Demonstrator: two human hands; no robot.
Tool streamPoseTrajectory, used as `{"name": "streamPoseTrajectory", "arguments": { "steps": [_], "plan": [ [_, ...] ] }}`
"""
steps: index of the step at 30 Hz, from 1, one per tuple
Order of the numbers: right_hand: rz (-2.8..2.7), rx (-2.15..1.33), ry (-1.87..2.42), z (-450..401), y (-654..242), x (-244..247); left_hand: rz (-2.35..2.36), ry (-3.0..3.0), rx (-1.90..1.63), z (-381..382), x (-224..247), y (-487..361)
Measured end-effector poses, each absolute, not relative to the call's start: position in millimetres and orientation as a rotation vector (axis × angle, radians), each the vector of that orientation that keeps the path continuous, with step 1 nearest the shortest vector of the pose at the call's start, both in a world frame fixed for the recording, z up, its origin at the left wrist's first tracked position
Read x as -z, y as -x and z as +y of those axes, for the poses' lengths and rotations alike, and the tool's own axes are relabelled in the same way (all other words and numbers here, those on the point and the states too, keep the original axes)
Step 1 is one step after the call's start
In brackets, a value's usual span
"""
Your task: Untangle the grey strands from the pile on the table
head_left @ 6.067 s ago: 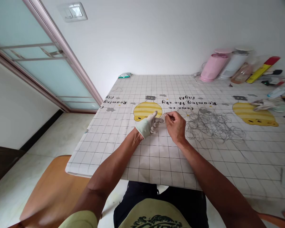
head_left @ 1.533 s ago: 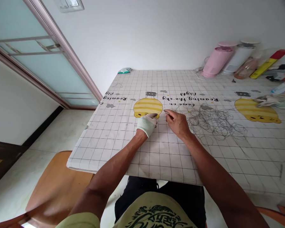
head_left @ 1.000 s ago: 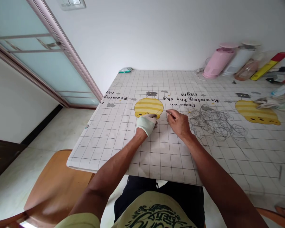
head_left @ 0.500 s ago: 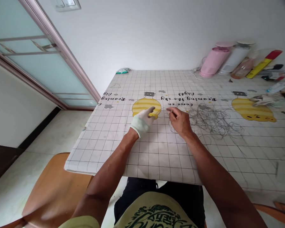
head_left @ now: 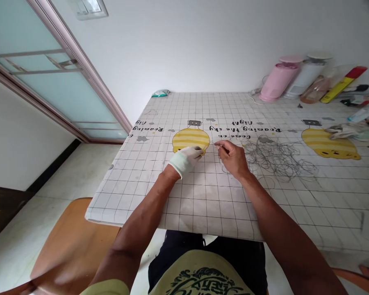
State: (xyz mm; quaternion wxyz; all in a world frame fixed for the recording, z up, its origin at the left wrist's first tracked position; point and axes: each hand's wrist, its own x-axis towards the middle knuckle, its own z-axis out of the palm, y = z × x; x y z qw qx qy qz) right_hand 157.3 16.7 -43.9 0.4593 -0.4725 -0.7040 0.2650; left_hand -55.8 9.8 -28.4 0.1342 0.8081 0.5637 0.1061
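My left hand (head_left: 189,157), in a white glove with a pale green cuff, is over the yellow balloon print on the table. Its fingertips are pinched together, and a faint thin strand curves beside them. Bare and just to the right, my right hand (head_left: 232,157) has thumb and forefinger pressed together in a pinch. A fine strand seems to loop below it toward a loose tangle of thin dark strand (head_left: 276,157), which lies right of that hand. Whether the strand is thread or wire I cannot tell. What sits between the fingertips is too small to see clearly.
A white checked tablecloth (head_left: 135,192) covers the table. Along the wall at the back right stand a pink cylinder (head_left: 279,80), a white cylinder (head_left: 309,76), a bottle (head_left: 315,90) and a yellow-red box (head_left: 342,85). A crumpled glove (head_left: 346,131) lies right. A wooden chair (head_left: 70,241) stands left.
My left hand's fingers, spread apart earlier, have closed into a pinch, and the hand has dipped slightly. My right hand stays in nearly the same place, still pinched. The view has shifted slightly.
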Motion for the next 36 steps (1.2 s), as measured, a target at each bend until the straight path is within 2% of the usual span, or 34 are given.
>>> {"name": "streamPoseTrajectory", "arguments": {
  "steps": [9, 18, 30, 36],
  "plan": [
    [-1.661, -0.846, 1.167, 19.0, -158.8, 40.3, 1.618, -2.540, -0.214, 7.8, 33.5, 53.6],
    [-1.665, -0.749, 1.184, 23.1, -159.8, 48.2, 1.662, -2.439, -0.099, 11.9, 30.7, 41.2],
    [-1.750, -0.577, 1.175, 22.0, -160.1, 48.2, 1.817, -2.226, -0.317, 1.5, 44.7, 36.6],
    [-1.824, -0.412, 1.166, 24.5, -161.0, 52.7, 1.788, -1.937, -0.695, -4.8, 39.3, 42.2]
  ]
}}
